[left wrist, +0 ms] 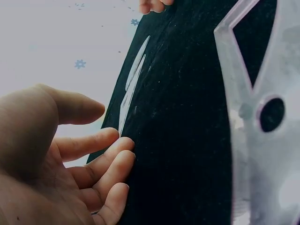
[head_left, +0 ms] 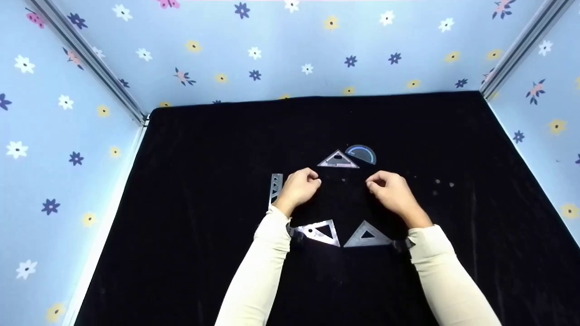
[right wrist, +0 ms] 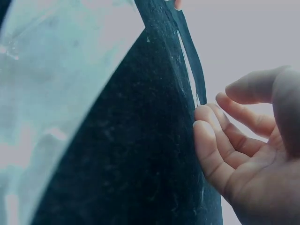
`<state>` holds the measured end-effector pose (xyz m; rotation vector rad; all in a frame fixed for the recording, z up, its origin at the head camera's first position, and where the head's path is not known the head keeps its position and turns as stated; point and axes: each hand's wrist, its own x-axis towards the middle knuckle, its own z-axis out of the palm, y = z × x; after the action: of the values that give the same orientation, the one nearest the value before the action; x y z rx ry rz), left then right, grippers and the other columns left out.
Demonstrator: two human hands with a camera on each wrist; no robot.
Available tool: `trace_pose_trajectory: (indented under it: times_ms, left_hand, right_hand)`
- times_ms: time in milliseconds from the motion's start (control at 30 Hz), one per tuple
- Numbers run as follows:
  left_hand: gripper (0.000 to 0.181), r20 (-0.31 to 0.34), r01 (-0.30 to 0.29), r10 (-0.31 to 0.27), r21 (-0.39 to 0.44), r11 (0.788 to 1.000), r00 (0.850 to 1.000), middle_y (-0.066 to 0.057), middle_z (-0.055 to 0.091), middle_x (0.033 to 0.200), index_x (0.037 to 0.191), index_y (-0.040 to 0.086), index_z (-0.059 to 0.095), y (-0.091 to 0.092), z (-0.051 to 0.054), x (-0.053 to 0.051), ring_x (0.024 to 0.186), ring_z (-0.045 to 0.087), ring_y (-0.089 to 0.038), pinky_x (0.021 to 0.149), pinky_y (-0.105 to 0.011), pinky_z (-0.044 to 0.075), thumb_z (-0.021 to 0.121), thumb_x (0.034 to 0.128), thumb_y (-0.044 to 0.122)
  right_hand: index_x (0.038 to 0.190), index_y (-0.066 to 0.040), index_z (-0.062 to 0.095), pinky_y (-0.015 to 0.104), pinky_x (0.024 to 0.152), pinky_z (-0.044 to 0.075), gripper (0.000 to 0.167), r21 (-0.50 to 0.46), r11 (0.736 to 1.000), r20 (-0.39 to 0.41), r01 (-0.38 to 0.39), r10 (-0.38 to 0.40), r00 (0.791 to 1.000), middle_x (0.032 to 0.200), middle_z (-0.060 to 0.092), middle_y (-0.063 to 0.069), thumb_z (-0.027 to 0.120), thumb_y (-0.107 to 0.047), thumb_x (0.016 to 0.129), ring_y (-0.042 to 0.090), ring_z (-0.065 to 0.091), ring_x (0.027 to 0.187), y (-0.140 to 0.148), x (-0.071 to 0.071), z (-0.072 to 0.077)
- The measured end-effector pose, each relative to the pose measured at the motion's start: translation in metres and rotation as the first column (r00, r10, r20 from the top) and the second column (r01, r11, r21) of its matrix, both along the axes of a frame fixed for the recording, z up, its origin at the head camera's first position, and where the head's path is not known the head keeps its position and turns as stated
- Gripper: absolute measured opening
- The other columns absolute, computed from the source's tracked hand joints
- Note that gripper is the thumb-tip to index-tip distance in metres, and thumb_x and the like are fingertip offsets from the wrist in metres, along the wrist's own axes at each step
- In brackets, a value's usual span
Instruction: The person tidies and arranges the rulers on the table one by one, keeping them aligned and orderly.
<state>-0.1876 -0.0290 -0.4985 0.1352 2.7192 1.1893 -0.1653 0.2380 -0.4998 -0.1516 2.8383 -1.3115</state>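
At frame centre, the black cloth [head_left: 343, 199] lies free between left hand [head_left: 300, 186] and right hand [head_left: 392, 190]. A pale-rimmed set square [head_left: 336, 162] and protractor [head_left: 362, 154] bound it above; a shiny set square [head_left: 315, 235] and grey set square [head_left: 368, 242], below.

Glossy clear plastic set squares [head_left: 369, 242], small distant protractor [head_left: 362, 153] probably plastic, matt black cloth [head_left: 204, 181], fabric sleeves [head_left: 258, 262], metal rails [head_left: 86, 54]

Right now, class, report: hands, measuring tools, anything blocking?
Left hand, right hand both empty. Protractor beside far set square, beyond both hands. Head view: left wrist partly hides ruler.
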Motion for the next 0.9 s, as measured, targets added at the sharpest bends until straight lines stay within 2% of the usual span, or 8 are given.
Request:
trace_pose_trajectory:
  times_ms: [200,400,667,800,900]
  left_hand:
    - [0.024,0.001,-0.003,0.003,-0.011,1.000,1.000,-0.002,0.072,0.100,0.112,0.009,0.071,0.002,0.001,-0.008,0.097,0.065,-0.019,0.091,-0.034,0.049,0.065,0.0932,0.022]
    - [0.027,-0.001,-0.014,0.014,-0.010,1.000,1.000,-0.002,0.072,0.103,0.115,0.008,0.071,0.003,0.001,-0.014,0.099,0.065,-0.020,0.093,-0.034,0.048,0.064,0.0934,0.022]
    - [0.036,0.043,-0.038,0.036,0.038,0.999,0.998,-0.006,0.072,0.109,0.124,0.003,0.064,0.004,0.000,-0.018,0.104,0.065,-0.022,0.096,-0.034,0.047,0.063,0.0934,0.021]
    - [0.039,0.052,-0.031,0.030,0.022,0.999,0.998,-0.007,0.072,0.110,0.127,0.002,0.061,0.006,0.000,-0.020,0.105,0.065,-0.022,0.097,-0.034,0.046,0.062,0.0938,0.021]
    - [0.039,0.049,-0.034,0.034,-0.001,0.999,0.998,-0.008,0.072,0.110,0.128,0.002,0.061,0.007,0.001,-0.022,0.107,0.065,-0.022,0.098,-0.035,0.046,0.062,0.0939,0.022]
  right_hand:
    - [0.093,-0.006,0.074,0.037,0.078,0.047,0.009,0.016,1.000,-0.021,-0.008,0.008,1.000,0.080,0.069,0.003,0.066,-0.011,0.091,0.021,0.060,0.081,-0.002,-0.009,0.000]
    - [0.093,-0.005,0.074,0.039,0.082,0.047,0.009,0.019,1.000,-0.032,0.004,-0.003,0.999,0.091,0.071,0.008,0.067,-0.010,0.089,0.024,0.062,0.086,-0.006,-0.018,-0.004]
    - [0.094,-0.002,0.074,0.037,0.079,0.047,0.010,-0.008,0.999,-0.056,0.038,-0.039,0.998,0.089,0.072,0.010,0.068,-0.006,0.087,0.024,0.062,0.083,-0.012,-0.028,-0.009]
    - [0.094,-0.001,0.074,0.034,0.076,0.048,0.010,-0.013,0.998,-0.075,0.060,-0.061,0.995,0.086,0.072,0.009,0.069,-0.006,0.086,0.022,0.063,0.079,-0.014,-0.033,-0.011]
    - [0.095,0.000,0.072,0.028,0.067,0.052,0.010,-0.062,0.995,-0.040,0.080,-0.083,0.996,0.083,0.070,0.009,0.068,-0.005,0.087,0.017,0.063,0.071,-0.017,-0.037,-0.012]
